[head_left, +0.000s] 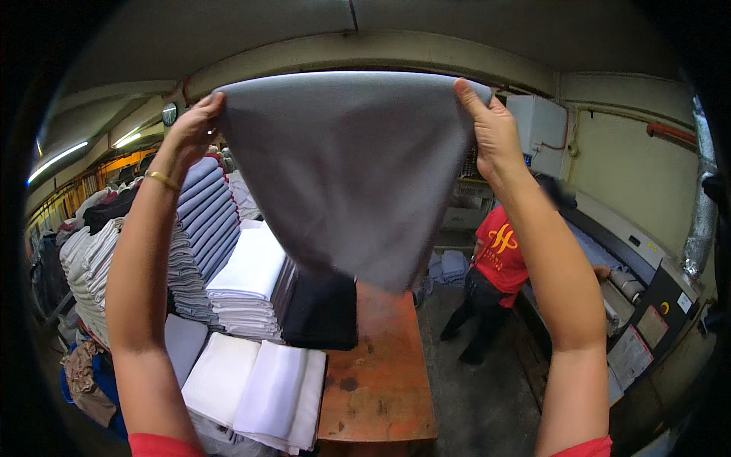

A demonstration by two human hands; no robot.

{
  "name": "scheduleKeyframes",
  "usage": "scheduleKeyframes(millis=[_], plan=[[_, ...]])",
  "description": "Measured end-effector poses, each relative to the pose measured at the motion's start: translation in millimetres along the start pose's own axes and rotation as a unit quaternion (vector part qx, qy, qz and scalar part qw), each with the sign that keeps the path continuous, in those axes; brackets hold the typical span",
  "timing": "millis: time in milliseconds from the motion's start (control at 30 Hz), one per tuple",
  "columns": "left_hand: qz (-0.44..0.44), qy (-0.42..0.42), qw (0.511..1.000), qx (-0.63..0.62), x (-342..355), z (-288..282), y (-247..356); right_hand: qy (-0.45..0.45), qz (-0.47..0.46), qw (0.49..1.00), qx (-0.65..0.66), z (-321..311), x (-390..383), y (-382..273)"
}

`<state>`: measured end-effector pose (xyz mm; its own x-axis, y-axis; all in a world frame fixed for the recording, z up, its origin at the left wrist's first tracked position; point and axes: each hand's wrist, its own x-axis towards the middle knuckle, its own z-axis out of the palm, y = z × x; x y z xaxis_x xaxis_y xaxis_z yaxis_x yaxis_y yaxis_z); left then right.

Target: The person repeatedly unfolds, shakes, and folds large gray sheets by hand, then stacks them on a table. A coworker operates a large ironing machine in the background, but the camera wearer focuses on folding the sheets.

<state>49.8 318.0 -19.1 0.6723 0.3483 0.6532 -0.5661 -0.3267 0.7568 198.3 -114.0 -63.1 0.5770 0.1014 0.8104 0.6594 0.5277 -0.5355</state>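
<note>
A grey cloth (350,167) hangs stretched between my two raised hands, its top edge folded over and its lower end narrowing above the wooden table (381,381). At its upper left corner my left hand (199,122) is closed on the fabric; a gold-coloured bangle (162,180) circles that wrist. My right hand (487,122) pinches the upper right corner, thumb on the near side. Below the cloth, a black folded stack (321,312) lies on the table beside a tall pile of white folded cloths (247,263).
Blue-grey folded cloths (205,209) rise in a tall stack at left, near another white pile (91,259). More white cloths (266,388) lie at the table's near left. On the right, a person in a red shirt (502,247) stands by a large machine (647,305).
</note>
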Motion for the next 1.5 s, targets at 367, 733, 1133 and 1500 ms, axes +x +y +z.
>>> scheduleKeyframes(millis=[367,733,1133,1500], plan=[[-0.196,-0.009,0.843,0.501,-539.0,-86.1,-262.9,-0.110,0.380,0.898,-0.191,-87.1,-408.5,84.7],[-0.286,-0.084,0.885,0.359,-655.6,30.1,-262.1,-0.147,0.430,0.747,-0.486,-134.2,-615.4,149.4],[-0.180,-0.028,0.852,0.490,-617.0,52.3,-271.3,-0.142,0.541,0.694,-0.454,-155.4,-659.7,137.4],[-0.265,-0.008,0.796,0.545,-455.5,119.7,-386.8,-0.131,0.495,0.727,-0.458,-161.6,-560.1,250.7]])
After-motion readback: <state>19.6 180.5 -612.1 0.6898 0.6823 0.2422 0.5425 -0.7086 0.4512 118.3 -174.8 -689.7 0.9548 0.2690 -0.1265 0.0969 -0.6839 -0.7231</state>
